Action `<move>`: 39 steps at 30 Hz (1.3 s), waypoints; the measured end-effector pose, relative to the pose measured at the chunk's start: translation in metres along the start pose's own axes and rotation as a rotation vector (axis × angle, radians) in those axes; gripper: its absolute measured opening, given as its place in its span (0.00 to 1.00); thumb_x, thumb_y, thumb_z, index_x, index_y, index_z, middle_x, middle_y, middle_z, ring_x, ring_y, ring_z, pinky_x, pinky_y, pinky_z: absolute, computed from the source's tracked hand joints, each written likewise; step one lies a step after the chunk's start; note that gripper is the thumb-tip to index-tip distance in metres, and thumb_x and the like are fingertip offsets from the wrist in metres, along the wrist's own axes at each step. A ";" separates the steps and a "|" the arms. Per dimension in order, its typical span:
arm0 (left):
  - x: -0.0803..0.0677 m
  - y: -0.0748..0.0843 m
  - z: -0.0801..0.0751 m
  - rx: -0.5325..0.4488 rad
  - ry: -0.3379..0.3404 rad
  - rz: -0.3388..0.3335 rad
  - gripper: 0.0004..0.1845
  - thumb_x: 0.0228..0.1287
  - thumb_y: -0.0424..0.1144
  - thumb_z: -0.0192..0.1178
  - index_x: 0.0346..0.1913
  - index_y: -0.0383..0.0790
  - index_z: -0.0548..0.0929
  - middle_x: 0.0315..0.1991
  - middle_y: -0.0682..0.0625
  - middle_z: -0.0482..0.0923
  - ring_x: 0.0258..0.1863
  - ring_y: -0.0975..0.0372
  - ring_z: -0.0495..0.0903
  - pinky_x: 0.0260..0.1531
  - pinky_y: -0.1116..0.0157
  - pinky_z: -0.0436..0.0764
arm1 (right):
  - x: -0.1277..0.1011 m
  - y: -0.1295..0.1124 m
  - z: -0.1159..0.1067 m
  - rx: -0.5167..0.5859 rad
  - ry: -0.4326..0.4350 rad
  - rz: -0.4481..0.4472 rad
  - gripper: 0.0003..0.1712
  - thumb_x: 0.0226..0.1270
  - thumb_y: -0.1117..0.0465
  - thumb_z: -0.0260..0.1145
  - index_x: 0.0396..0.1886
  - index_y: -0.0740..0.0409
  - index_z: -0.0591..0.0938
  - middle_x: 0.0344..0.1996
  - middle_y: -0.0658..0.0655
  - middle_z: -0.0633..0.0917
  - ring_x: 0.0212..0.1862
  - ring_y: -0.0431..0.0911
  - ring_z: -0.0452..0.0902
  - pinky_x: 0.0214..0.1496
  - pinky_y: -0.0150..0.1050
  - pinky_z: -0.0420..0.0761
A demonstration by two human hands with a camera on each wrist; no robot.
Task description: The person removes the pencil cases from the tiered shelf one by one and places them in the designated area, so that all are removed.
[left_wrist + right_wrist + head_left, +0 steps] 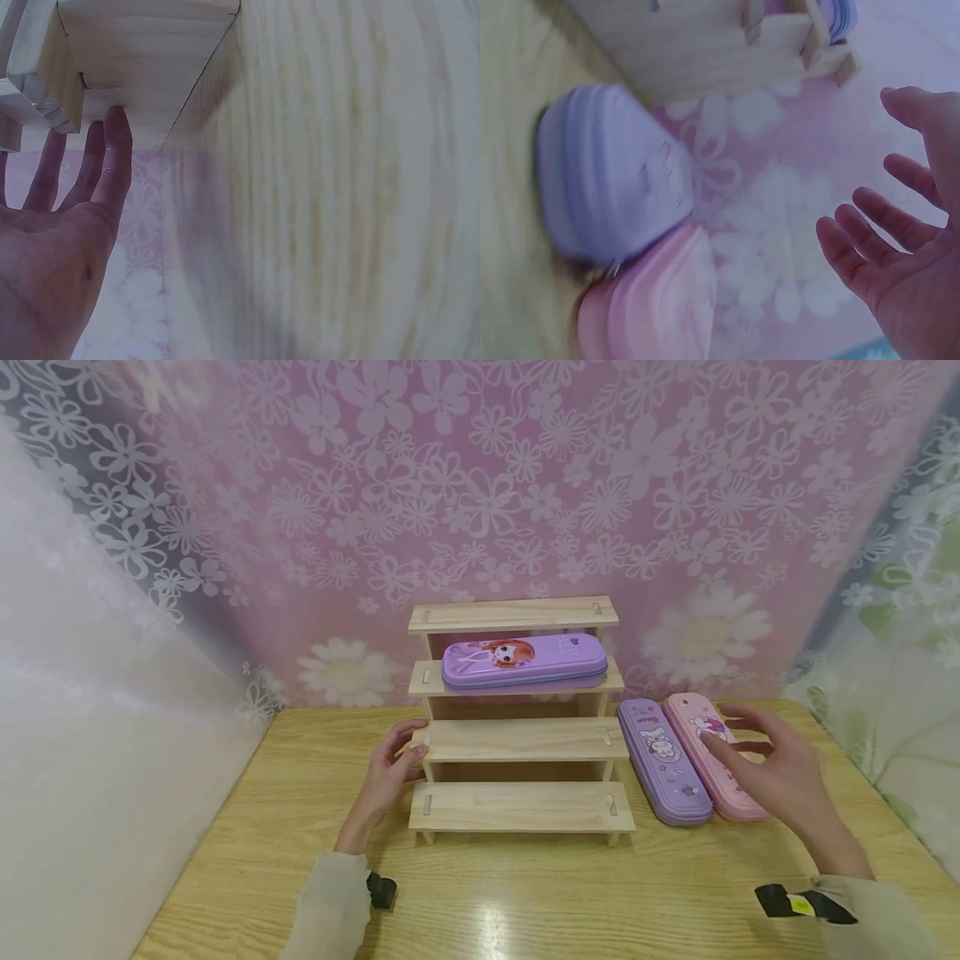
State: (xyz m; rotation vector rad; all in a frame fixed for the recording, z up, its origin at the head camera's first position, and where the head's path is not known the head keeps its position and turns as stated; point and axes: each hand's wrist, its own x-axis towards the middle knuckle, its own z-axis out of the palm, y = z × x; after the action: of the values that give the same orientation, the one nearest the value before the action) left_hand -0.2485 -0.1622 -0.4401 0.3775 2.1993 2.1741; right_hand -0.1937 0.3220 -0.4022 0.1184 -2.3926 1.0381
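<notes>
A wooden stepped shelf [517, 739] stands on the table, with a purple pencil case [523, 662] lying on its second step from the top. My left hand [395, 766] rests with straight fingers [112, 150] against the shelf's left side [142, 60]. To the right of the shelf lie a second purple pencil case [663, 760] [611, 169] and a pink pencil case [712, 756] [656, 300], side by side. My right hand [757, 760] [900, 247] hovers open just above the pink case, fingers spread, holding nothing.
The light wooden table [525, 893] ends at a pink floral curtain [487, 502] behind the shelf. White fabric [82, 718] hangs at the left and floral fabric [900, 693] at the right. Dark wrist straps [802, 903] sit on both sleeves.
</notes>
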 end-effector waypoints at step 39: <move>0.002 -0.004 -0.001 0.003 0.002 0.007 0.22 0.69 0.33 0.52 0.64 0.36 0.67 0.59 0.37 0.69 0.42 0.62 0.80 0.38 0.53 0.84 | 0.071 -0.078 0.099 0.281 -0.135 -0.138 0.37 0.55 0.59 0.73 0.65 0.50 0.70 0.64 0.57 0.72 0.66 0.54 0.64 0.61 0.61 0.69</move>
State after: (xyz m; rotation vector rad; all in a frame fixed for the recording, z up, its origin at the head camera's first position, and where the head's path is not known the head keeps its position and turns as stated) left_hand -0.2509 -0.1632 -0.4438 0.3841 2.2059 2.1758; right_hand -0.2755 0.2069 -0.3717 0.4593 -2.3033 1.3300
